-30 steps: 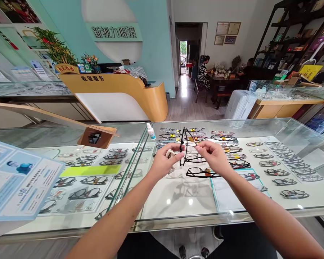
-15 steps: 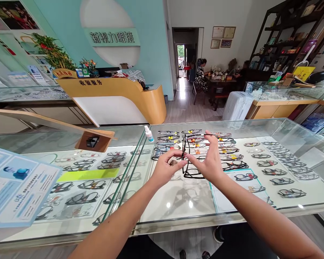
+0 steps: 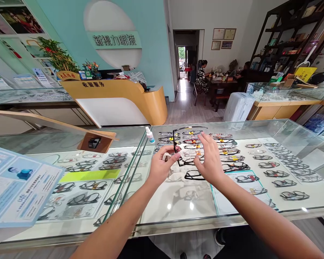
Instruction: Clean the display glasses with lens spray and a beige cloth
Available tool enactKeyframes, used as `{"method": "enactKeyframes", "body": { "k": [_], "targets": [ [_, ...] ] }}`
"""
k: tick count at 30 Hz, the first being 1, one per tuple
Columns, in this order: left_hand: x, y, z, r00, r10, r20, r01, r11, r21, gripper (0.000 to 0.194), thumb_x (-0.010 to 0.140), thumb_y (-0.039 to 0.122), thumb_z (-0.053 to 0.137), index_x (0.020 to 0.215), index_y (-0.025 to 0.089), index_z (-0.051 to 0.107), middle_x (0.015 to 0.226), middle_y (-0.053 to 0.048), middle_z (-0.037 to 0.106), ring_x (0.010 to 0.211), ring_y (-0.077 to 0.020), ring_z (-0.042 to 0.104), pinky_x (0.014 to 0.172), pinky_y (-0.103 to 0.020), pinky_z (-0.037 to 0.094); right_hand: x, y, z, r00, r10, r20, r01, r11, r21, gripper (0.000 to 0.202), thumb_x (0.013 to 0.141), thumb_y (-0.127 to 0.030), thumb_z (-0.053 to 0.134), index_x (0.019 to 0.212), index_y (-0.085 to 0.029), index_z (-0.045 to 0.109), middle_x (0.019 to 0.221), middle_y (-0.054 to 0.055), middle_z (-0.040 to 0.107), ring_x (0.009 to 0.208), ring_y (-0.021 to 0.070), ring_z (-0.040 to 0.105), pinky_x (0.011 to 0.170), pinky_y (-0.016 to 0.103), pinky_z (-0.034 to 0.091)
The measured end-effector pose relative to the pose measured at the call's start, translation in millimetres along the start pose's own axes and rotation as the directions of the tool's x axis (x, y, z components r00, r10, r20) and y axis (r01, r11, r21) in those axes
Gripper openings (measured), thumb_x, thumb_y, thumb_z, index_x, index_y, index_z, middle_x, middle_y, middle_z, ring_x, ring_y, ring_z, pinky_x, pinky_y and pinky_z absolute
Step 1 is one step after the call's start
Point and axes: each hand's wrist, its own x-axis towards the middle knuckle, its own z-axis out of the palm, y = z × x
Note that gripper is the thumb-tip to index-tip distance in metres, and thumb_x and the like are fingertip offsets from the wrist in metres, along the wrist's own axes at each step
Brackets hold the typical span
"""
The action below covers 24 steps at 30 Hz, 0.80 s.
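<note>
Dark-framed glasses (image 3: 174,138) are held up by my left hand (image 3: 162,163), fingers and thumb pinching the frame, one temple reaching out to the right. A pale cloth (image 3: 166,156) is tucked in the same hand. My right hand (image 3: 210,158) stands just right of the glasses with its fingers apart and nothing in it. Below, between the hands, another black pair of glasses (image 3: 194,175) shows at the glass counter (image 3: 178,221). A small white spray bottle (image 3: 149,135) stands behind my left hand.
Rows of glasses (image 3: 275,173) lie in the display case. At the left are a wooden stand (image 3: 97,141) and a blue-white leaflet (image 3: 18,187). Beyond stand a curved reception desk (image 3: 153,104) and a wrapped suitcase (image 3: 239,108). Two people sit at a far table.
My right hand has let go of the glasses and opened. My left hand has moved slightly left with them, and the glasses have turned, their temple now higher.
</note>
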Motion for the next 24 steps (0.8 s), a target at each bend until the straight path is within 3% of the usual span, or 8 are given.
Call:
{"method": "enactKeyframes", "body": {
  "k": [6, 11, 18, 20, 24],
  "targets": [
    [1, 1, -2.1, 0.999, 0.033, 0.010, -0.033, 0.999, 0.027, 0.045, 0.082, 0.058, 0.093, 0.108, 0.022, 0.081, 0.115, -0.010, 0.081, 0.107, -0.0269, 0.075, 0.092, -0.039, 0.062, -4, -4, 4, 0.997, -0.037, 0.063, 0.033, 0.998, 0.060, 0.061, 0.096, -0.016, 0.062, 0.156, -0.018, 0.054, 0.163, 0.020, 0.061, 0.154, 0.0407, 0.052, 0.129, 0.067, 0.043],
    [-1, -1, -1.7, 0.982, 0.165, 0.094, -0.174, 0.980, 0.097, 0.041, 0.082, 0.058, 0.094, 0.102, 0.023, 0.084, 0.119, -0.012, 0.078, 0.119, -0.0304, 0.074, 0.107, -0.044, 0.060, -3, -18, -3, 0.991, -0.076, 0.109, 0.042, 0.957, 0.285, 0.038, 0.108, -0.033, 0.062, 0.145, -0.026, 0.066, 0.146, 0.015, 0.075, 0.139, 0.0338, 0.066, 0.120, 0.058, 0.053],
    [-10, 3, 3.6, 0.959, 0.240, 0.154, -0.255, 0.963, 0.087, 0.038, 0.086, 0.049, 0.094, 0.106, 0.024, 0.074, 0.118, -0.010, 0.076, 0.119, -0.0271, 0.074, 0.103, -0.039, 0.061, -13, -21, 7, 0.995, 0.022, 0.094, -0.063, 0.881, 0.469, 0.028, 0.106, -0.038, 0.069, 0.128, -0.026, 0.081, 0.131, 0.014, 0.082, 0.125, 0.0319, 0.074, 0.112, 0.055, 0.058],
    [-13, 5, 4.1, 0.961, 0.223, 0.161, -0.237, 0.969, 0.075, 0.040, 0.086, 0.048, 0.094, 0.106, 0.024, 0.069, 0.120, -0.010, 0.076, 0.116, -0.0259, 0.075, 0.097, -0.037, 0.062, -13, -22, 9, 0.993, 0.075, 0.096, -0.115, 0.847, 0.519, 0.025, 0.104, -0.039, 0.073, 0.123, -0.027, 0.084, 0.128, 0.013, 0.083, 0.123, 0.0318, 0.075, 0.111, 0.055, 0.058],
    [-19, 8, 2.7, 0.977, 0.071, 0.202, -0.093, 0.990, 0.101, 0.048, 0.086, 0.048, 0.092, 0.118, 0.027, 0.063, 0.138, -0.012, 0.071, 0.112, -0.0248, 0.077, 0.066, -0.023, 0.056, -11, -27, 7, 0.976, 0.161, 0.144, -0.216, 0.759, 0.615, 0.016, 0.098, -0.036, 0.079, 0.109, -0.029, 0.088, 0.119, 0.010, 0.087, 0.119, 0.0315, 0.077, 0.110, 0.054, 0.058]
  ]
}}
